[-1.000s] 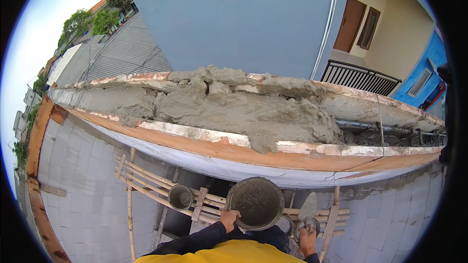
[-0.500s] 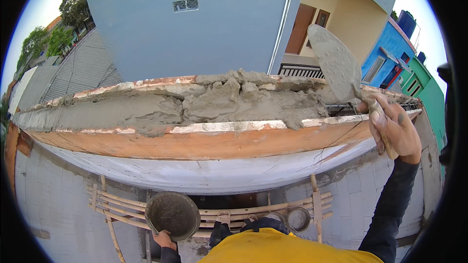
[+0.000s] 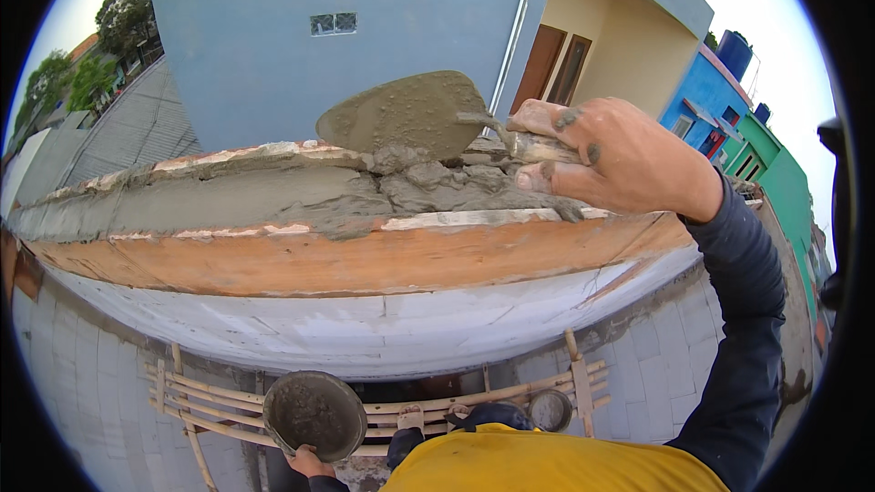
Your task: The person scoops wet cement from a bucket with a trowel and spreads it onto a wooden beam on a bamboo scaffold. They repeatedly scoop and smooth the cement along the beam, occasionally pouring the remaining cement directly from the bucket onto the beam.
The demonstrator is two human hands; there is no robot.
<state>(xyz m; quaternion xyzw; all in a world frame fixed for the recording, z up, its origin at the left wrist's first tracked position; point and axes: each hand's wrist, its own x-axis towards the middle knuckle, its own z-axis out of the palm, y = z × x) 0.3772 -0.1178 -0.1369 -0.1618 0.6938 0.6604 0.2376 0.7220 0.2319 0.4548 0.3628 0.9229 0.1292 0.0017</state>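
My right hand [image 3: 606, 155] is closed round the handle of a mortar-coated trowel [image 3: 406, 117]. The trowel's broad blade points left, tipped up on edge at the far side of the formwork, with its lower edge against the wet mortar [image 3: 437, 184]. That mortar fills the long trough between wooden boards; it lies smoother on the left and lumpy under the blade. Low down, my left hand [image 3: 310, 462] grips the rim of a dark bucket [image 3: 314, 415] with grey mortar inside.
An orange-brown board [image 3: 346, 264] forms the near side of the trough, above a pale block wall [image 3: 365, 333]. My feet stand on a bamboo scaffold [image 3: 219, 401]. A second round container [image 3: 550, 411] sits on its right. Beyond rises a blue-grey house wall [image 3: 346, 55].
The trowel has swung left and down from above the right end onto the mortar near the middle. My right hand has moved left and turned over. My left hand still holds the bucket.
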